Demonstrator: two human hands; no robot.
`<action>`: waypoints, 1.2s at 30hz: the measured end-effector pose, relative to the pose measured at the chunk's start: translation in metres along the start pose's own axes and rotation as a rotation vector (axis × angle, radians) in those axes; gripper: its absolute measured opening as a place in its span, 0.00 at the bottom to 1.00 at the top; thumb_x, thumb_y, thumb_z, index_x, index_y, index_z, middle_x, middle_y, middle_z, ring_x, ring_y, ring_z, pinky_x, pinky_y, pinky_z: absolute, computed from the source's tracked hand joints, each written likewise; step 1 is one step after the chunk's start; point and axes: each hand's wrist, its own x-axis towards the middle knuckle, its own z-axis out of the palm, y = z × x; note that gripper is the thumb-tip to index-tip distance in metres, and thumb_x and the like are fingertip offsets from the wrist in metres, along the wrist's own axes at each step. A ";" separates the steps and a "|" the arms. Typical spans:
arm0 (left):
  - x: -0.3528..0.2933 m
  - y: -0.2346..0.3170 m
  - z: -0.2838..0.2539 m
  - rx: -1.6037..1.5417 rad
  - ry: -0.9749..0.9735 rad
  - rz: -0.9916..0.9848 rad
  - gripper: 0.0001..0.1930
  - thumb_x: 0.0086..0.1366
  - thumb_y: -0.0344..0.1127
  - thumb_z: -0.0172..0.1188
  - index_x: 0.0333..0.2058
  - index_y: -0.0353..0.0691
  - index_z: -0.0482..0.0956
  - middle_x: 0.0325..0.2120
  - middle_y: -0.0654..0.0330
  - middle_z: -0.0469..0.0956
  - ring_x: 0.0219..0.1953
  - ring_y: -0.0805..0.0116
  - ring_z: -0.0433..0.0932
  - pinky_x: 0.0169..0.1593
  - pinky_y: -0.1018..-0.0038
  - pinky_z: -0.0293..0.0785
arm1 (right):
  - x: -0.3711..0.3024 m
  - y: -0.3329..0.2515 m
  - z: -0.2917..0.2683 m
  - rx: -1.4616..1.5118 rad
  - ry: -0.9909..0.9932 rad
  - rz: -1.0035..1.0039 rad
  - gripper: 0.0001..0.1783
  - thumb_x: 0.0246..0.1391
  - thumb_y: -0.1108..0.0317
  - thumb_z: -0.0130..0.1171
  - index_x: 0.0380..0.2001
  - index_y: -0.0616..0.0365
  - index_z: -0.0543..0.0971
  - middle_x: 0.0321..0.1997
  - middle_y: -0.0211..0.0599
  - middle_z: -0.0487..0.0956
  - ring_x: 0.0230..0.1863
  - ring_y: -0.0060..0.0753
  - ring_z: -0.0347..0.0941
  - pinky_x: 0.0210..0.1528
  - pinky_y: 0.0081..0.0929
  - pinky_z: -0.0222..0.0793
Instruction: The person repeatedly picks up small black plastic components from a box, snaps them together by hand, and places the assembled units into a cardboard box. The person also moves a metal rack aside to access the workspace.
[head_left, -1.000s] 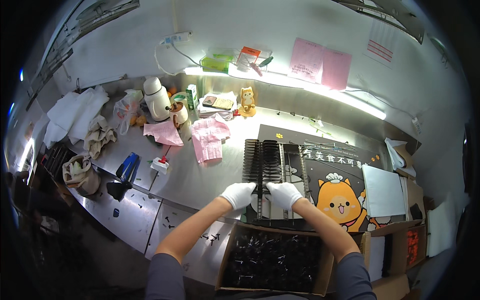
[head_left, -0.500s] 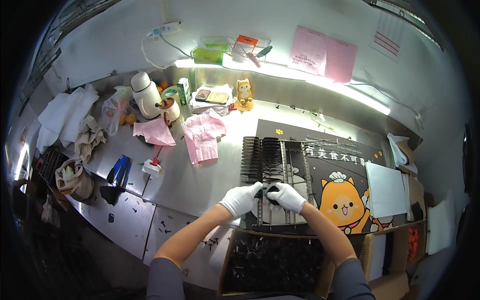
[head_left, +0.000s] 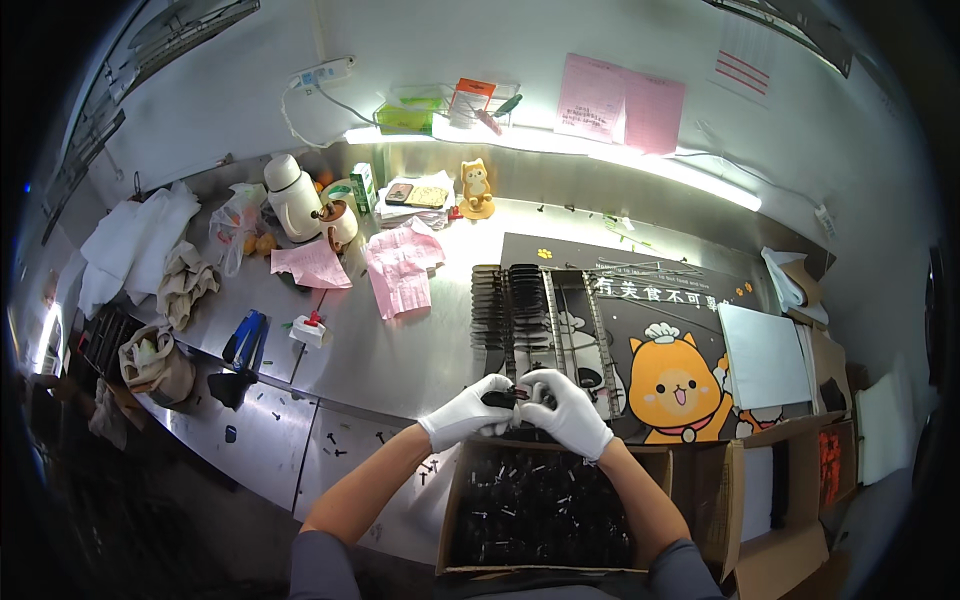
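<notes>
Two gloved hands meet over one small dark part in the head view, the only view we have. Our left hand (head_left: 462,418) comes in from the lower left, our right hand (head_left: 572,412) from the lower right, and the small black piece (head_left: 503,398) sits between them at the near edge of the table (head_left: 400,350), just above the open cardboard box (head_left: 455,500) of like dark parts. The left fingers (head_left: 497,388) pinch the piece from its left end; the right fingers (head_left: 535,385) curl in and touch it from the right. As far as we can tell its long axis runs left to right, hand to hand. Both hands are on it, so neither is nearer. Just beyond the fingertips, away from us, stand the rows of black slotted racks (head_left: 520,305) on the printed cartoon-cat mat (head_left: 680,380).
</notes>
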 end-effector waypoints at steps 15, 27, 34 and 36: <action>-0.016 -0.137 0.093 1.253 0.612 0.249 0.04 0.62 0.35 0.53 0.34 0.43 0.72 0.29 0.55 0.73 0.28 0.57 0.78 0.27 0.62 0.77 | -0.143 0.039 0.056 -0.270 -0.570 0.331 0.24 0.60 0.46 0.49 0.41 0.57 0.80 0.39 0.50 0.81 0.44 0.53 0.77 0.47 0.42 0.72; 0.060 0.004 -0.048 0.713 0.708 0.798 0.07 0.56 0.24 0.56 0.33 0.37 0.80 0.33 0.53 0.79 0.38 0.58 0.79 0.45 0.69 0.75 | 0.075 0.030 -0.044 -0.456 0.077 -0.268 0.07 0.55 0.65 0.56 0.34 0.53 0.81 0.34 0.40 0.81 0.39 0.45 0.77 0.44 0.36 0.73; 0.090 0.023 -0.074 1.289 0.370 0.334 0.16 0.58 0.29 0.50 0.43 0.48 0.80 0.39 0.56 0.79 0.43 0.53 0.78 0.48 0.62 0.75 | 0.145 0.023 -0.044 -0.996 -0.363 -0.150 0.15 0.59 0.54 0.52 0.35 0.50 0.82 0.35 0.38 0.81 0.38 0.43 0.79 0.42 0.37 0.75; 0.088 0.031 -0.083 1.268 0.232 0.249 0.17 0.63 0.33 0.49 0.50 0.49 0.78 0.45 0.55 0.79 0.48 0.52 0.77 0.51 0.61 0.74 | 0.150 0.018 -0.037 -1.109 -0.469 -0.081 0.18 0.61 0.51 0.49 0.35 0.51 0.82 0.35 0.39 0.82 0.38 0.43 0.79 0.42 0.38 0.75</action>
